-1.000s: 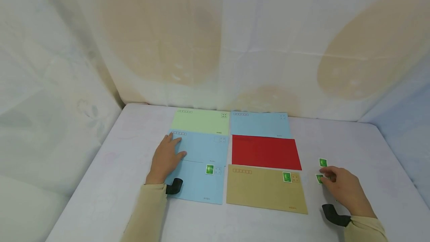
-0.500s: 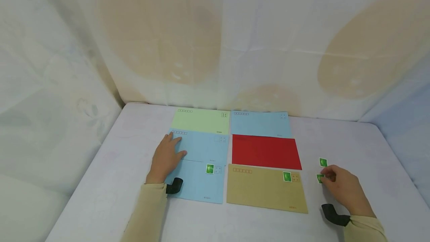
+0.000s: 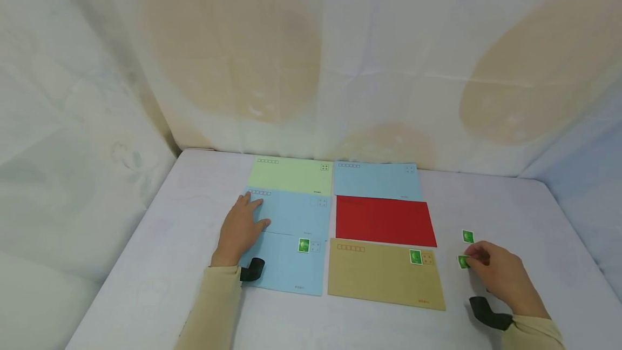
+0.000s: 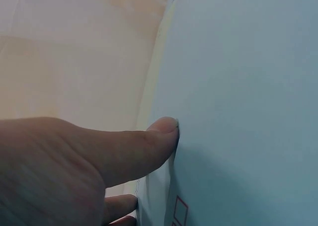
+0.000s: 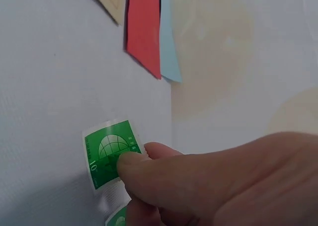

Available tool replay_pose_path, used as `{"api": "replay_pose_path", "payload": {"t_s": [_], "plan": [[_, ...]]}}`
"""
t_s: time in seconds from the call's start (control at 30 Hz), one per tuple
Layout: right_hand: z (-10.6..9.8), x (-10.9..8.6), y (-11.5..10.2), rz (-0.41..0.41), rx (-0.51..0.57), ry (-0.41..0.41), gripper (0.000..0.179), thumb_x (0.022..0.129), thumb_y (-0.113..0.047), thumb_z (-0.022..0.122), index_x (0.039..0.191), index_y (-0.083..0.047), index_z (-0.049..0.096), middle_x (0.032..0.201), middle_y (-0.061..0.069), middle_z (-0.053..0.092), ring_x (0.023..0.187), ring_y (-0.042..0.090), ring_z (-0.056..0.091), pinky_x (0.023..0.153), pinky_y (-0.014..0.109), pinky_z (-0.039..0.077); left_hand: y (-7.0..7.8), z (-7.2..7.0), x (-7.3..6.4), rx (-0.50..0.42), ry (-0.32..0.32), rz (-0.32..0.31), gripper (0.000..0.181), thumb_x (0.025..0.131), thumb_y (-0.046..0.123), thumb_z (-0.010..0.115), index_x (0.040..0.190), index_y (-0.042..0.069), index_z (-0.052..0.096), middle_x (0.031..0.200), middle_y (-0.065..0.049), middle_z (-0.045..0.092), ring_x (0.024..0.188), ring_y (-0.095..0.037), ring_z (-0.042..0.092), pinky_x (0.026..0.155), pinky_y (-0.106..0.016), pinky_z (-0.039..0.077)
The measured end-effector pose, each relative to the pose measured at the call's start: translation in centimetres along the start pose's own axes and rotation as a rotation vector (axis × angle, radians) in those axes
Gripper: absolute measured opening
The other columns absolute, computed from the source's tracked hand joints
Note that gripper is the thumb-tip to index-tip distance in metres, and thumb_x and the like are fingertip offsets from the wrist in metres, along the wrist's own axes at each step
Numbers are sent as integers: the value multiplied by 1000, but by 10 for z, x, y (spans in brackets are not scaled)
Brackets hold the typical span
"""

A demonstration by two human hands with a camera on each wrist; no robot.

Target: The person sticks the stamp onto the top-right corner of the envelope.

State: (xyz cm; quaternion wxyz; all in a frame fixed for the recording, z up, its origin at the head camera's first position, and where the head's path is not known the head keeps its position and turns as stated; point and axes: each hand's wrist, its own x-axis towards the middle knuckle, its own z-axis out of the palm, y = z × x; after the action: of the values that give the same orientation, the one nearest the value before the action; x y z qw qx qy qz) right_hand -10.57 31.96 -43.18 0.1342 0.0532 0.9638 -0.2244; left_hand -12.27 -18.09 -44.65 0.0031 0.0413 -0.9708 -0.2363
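Observation:
In the head view my left hand (image 3: 240, 231) rests with spread fingers on the left end of the middle-left blue envelope (image 3: 291, 212). Its thumb (image 4: 159, 131) lies at a paper edge in the left wrist view. My right hand (image 3: 500, 271) pinches the corner of a green stamp (image 5: 107, 154) with a white border and globe print between thumb and index finger. Just beyond it lies a second green stamp (image 3: 467, 236) on the white cloth. The front-left blue envelope (image 3: 286, 274) and the tan envelope (image 3: 384, 280) each bear a green stamp near the upper right corner.
A red envelope (image 3: 384, 220) lies behind the tan one. At the back are a pale green envelope (image 3: 291, 174) and another blue envelope (image 3: 376, 181). White cloth (image 3: 491, 193) covers the table, with patterned curtains (image 3: 389, 69) behind and at both sides.
My right hand has shifted very slightly to the right and nearer to me, thumb and finger still at the same stamp. The left hand stays in place.

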Motion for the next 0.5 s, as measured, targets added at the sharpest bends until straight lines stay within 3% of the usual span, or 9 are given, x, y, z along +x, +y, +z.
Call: {"api": "replay_pose_path", "payload": {"t_s": [0.17,0.5], "plan": [[-5,-2,0,-64,6,-16,15,96,-8,64,103,5,64,92,12,67,81,25,58,61,33,48,0,0,0,-1,3,6,57,90,19,76,138,-4,57,154,-30,36,146,-46,27,117,-56,27],[-9,-6,-1,-77,-6,-31,17,96,-10,63,106,4,63,95,15,67,83,26,59,65,38,52,2,-2,-2,7,-2,0,57,90,19,76,138,-4,57,154,-30,36,146,-45,27,117,-56,27]]}}
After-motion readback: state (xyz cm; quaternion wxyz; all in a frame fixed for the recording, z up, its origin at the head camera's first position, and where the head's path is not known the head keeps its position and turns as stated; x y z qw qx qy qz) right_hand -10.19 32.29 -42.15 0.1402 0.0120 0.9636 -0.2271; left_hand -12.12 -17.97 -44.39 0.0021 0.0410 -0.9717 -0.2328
